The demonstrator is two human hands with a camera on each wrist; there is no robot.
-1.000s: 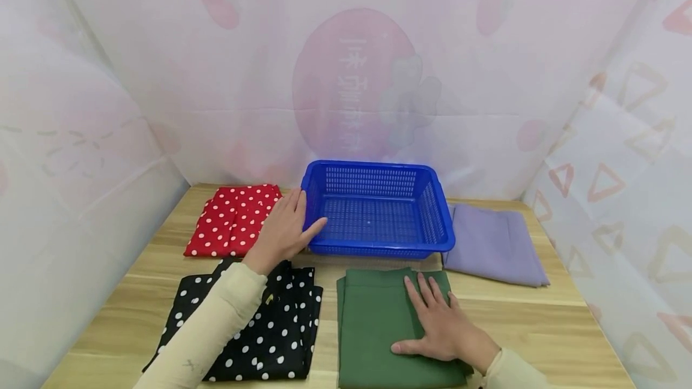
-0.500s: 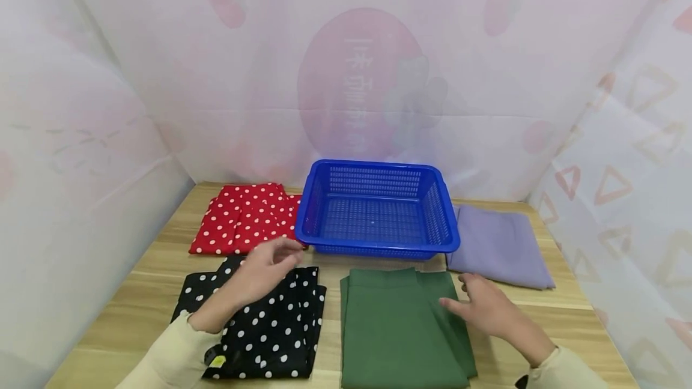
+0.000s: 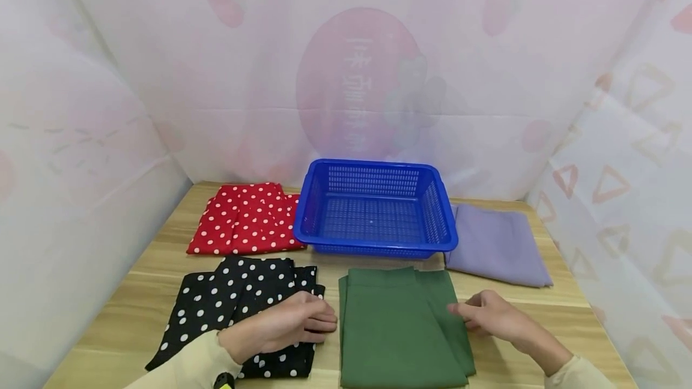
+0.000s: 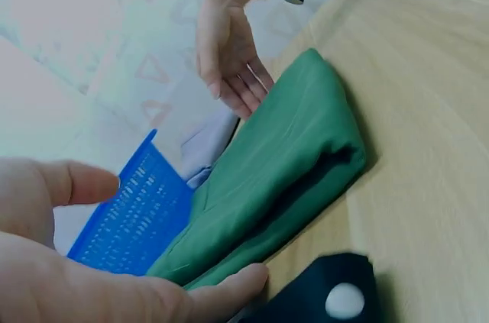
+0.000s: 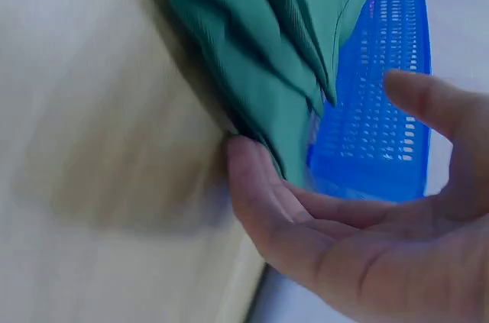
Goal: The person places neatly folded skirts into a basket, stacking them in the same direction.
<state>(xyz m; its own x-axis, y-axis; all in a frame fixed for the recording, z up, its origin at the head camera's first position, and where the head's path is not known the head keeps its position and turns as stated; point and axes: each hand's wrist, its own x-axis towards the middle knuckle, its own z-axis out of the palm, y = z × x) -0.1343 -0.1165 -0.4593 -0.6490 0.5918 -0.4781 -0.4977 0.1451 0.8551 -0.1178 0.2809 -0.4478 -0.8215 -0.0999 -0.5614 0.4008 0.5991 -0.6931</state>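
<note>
Crossing black dotted cloth (image 3: 202, 305), left hand (image 3: 294, 322) has quit the blue basket (image 3: 373, 246); it and right hand (image 3: 500, 318), both wide, flank green cloth (image 3: 397, 329).

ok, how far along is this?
Done: red cloth, black cloth, purple cloth and green cloth all look folded.
In hand: left hand and right hand flank the green cloth, not yet lifted.
Remaining: probably loading; the basket has nothing in it.
</note>
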